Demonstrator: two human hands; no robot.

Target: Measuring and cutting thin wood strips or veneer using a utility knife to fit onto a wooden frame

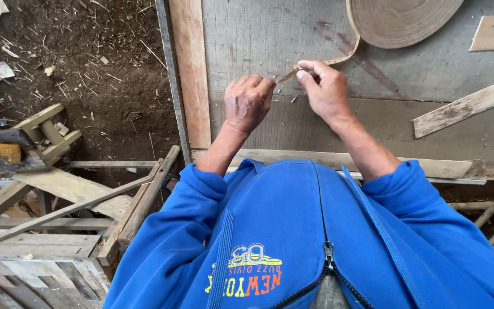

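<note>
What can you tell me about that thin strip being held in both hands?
The strip is a narrow, flat, tan band, like wood veneer or edging. It runs from a large flat-wound coil on the grey workbench, curving down to the right hand, whose fingers pinch it. Its free end reaches the left hand.

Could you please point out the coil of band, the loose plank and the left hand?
Coil of band (401,20), head view, wound face.
Loose plank (464,107), head view, middle.
Left hand (248,103), head view, back.
</note>
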